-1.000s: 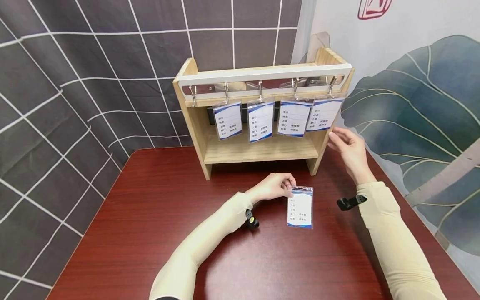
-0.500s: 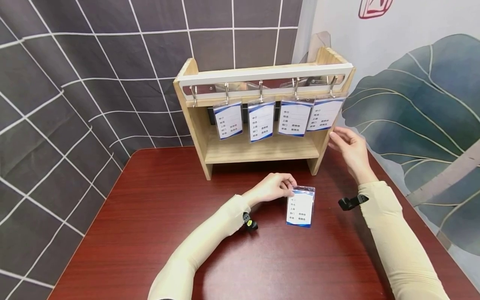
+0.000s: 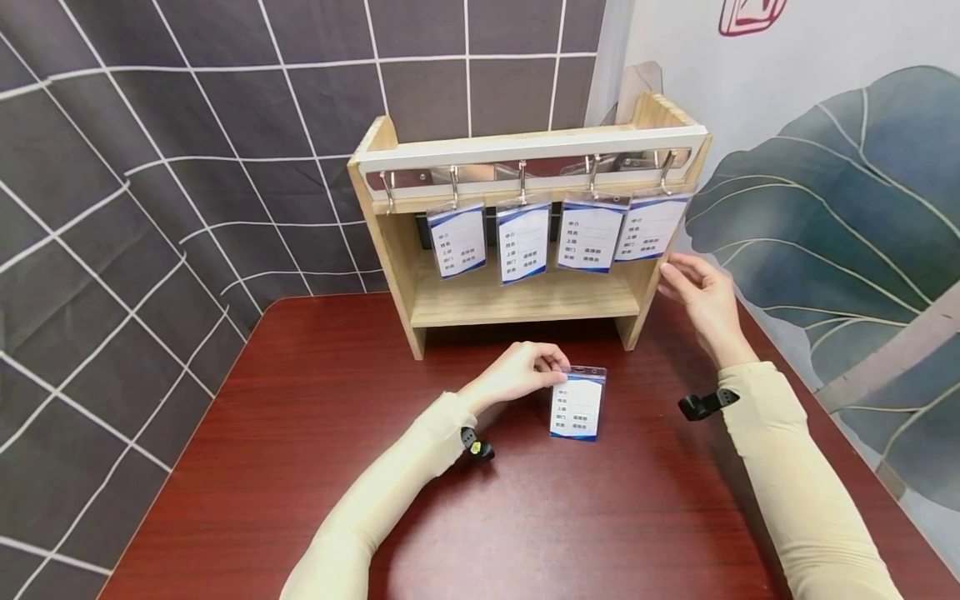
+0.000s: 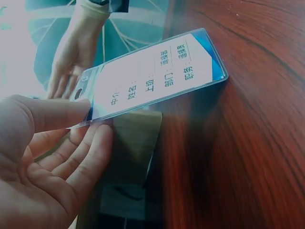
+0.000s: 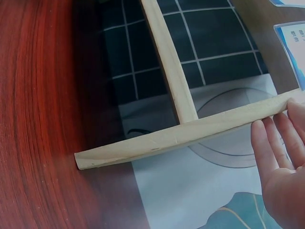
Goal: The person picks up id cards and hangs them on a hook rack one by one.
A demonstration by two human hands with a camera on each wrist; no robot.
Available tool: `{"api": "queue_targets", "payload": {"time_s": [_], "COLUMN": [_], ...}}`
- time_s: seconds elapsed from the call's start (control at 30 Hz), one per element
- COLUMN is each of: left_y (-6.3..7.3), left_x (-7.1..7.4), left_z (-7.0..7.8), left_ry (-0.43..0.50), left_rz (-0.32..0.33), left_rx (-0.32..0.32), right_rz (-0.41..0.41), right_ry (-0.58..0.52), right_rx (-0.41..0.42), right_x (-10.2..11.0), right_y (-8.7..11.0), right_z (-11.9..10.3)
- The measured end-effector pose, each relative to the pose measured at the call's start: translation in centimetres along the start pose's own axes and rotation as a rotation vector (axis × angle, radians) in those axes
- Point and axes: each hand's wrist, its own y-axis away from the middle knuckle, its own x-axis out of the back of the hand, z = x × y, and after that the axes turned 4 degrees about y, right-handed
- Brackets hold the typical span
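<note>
In the head view my left hand [image 3: 521, 372] pinches the top corner of a clear plastic ID badge [image 3: 577, 408] above the table. The left wrist view shows the thumb lying over the slotted end of the badge [image 4: 143, 76], with fingers beneath it. My right hand [image 3: 703, 304] touches the right side panel of a wooden rack [image 3: 525, 310]. Seen from the right wrist, its fairly straight fingers [image 5: 269, 145] rest against the panel's outer face, the thumb at the front edge. Several similar badges [image 3: 522, 242] hang from the rack's metal hooks; the leftmost hook [image 3: 387, 193] holds none.
A white rail [image 3: 528, 143] carries the hooks along the rack's upper front. The rack stands at the back of a dark red wooden table [image 3: 300, 467]. Behind it hangs a dark gridded cloth [image 3: 225, 158], with a leaf-patterned wall covering [image 3: 847, 200] on the right.
My left hand has moved left with the badge, which now sits slightly higher in the head view. The right hand stays against the rack's side panel.
</note>
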Motion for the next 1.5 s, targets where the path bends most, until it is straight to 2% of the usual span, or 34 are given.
{"api": "queue_targets", "payload": {"time_s": [0.33, 0.67, 0.83, 1.1, 1.5], "left_y": [2.9, 6.3, 7.8, 9.2, 11.0], "left_x": [2.6, 6.0, 7.8, 9.8, 13.2], "left_z": [-1.3, -1.8, -1.9, -2.3, -0.8], "left_ry": [0.021, -0.01, -0.028, -0.027, -0.003], "left_rz": [0.093, 0.202, 0.258, 0.321, 0.418], "left_rx": [0.003, 0.081, 0.098, 0.113, 0.125], "right_rz": [-0.013, -0.019, -0.021, -0.027, -0.018], "right_ry": [-0.02, -0.019, -0.02, -0.025, 0.008], "right_rx": [-0.012, -0.003, 0.001, 0.006, 0.005], "right_x": [0.0, 0.2, 0.2, 0.3, 0.2], "right_y": [0.0, 0.1, 0.1, 0.0, -0.1], "right_z": [-0.1, 0.1, 0.1, 0.0, 0.2]}}
